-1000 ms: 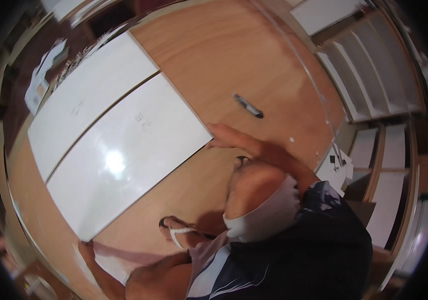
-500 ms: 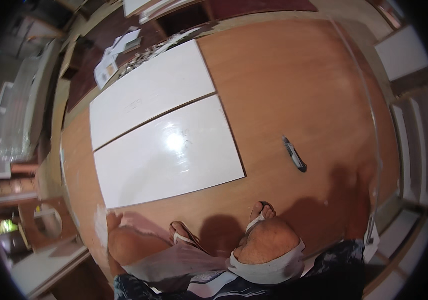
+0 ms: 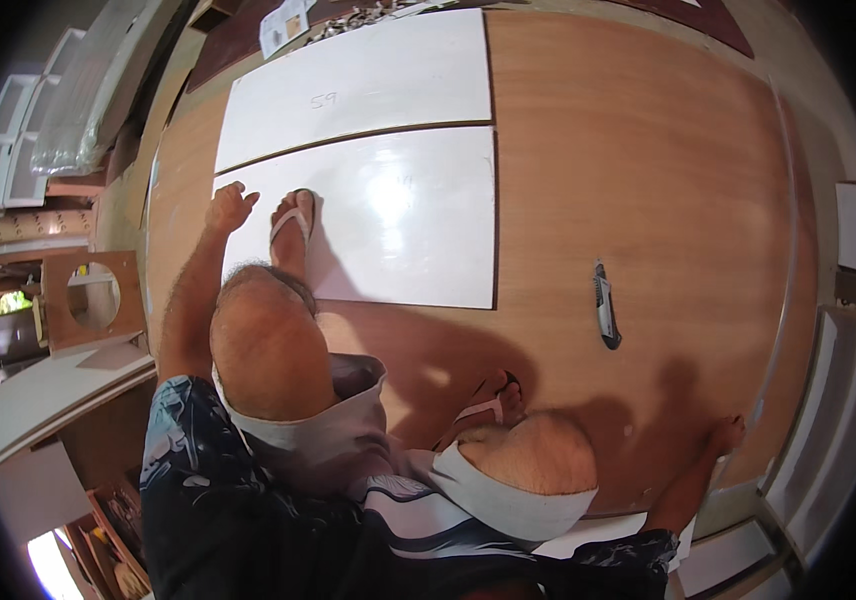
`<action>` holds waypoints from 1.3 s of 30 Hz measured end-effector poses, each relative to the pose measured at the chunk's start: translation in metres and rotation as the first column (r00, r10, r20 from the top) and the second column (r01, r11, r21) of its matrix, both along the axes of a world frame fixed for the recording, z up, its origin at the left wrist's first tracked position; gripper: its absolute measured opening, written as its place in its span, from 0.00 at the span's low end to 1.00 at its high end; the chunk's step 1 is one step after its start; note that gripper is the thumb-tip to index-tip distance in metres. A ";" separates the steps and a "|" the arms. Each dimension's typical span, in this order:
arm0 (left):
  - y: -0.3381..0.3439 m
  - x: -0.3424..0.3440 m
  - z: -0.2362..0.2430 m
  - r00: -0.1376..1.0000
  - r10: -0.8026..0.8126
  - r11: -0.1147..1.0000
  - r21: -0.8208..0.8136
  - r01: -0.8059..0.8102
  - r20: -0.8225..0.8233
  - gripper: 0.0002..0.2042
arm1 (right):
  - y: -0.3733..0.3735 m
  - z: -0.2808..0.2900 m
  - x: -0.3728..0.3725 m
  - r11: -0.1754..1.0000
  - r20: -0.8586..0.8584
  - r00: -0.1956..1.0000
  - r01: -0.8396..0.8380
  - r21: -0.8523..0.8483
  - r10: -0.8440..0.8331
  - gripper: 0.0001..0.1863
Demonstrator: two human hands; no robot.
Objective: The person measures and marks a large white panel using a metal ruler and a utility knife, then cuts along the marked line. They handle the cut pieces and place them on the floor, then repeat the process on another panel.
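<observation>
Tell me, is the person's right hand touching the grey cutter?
Apart: the head view shows a stretch of brown board between the right hand and the cutter.

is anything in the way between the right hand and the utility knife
Nothing visible stands between the right hand and the utility knife; only brown wooden surface, partly in shadow, lies between them.

Two white panels (image 3: 408,225) are laid on a brown sheet (image 3: 648,150), the nearer one trodden by a sandalled foot (image 3: 294,222) beside the left grip (image 3: 232,208). A grey cutter (image 3: 605,306) is seen between the panels and the right grip (image 3: 728,434).
</observation>
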State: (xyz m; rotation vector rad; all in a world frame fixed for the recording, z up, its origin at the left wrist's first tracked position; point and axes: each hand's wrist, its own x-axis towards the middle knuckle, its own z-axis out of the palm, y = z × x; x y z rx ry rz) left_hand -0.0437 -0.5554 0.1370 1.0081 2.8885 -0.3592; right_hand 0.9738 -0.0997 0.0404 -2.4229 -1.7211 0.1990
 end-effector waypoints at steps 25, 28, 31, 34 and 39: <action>0.112 0.039 -0.082 0.798 -0.201 0.870 -0.272 0.412 0.568 0.27 | 0.017 0.005 -0.022 0.997 0.004 0.999 0.047 0.064 -0.047 0.15; 0.126 0.047 -0.096 0.781 -0.168 0.873 -0.277 0.401 0.601 0.29 | 0.021 0.013 -0.024 0.997 0.029 0.999 0.035 0.072 -0.037 0.16; 0.138 0.055 -0.084 0.822 -0.138 0.862 -0.342 0.374 0.553 0.31 | 0.017 0.011 -0.040 0.995 0.019 1.000 0.012 0.096 -0.014 0.16; 0.127 0.052 -0.088 0.849 -0.163 0.841 -0.378 0.386 0.504 0.33 | 0.009 0.003 -0.068 0.985 0.027 0.996 -0.083 0.149 0.079 0.16; 0.113 0.065 -0.069 0.944 0.018 0.985 -0.167 0.039 0.329 0.59 | -0.019 -0.006 -0.165 0.938 0.034 0.966 -0.257 0.231 0.256 0.17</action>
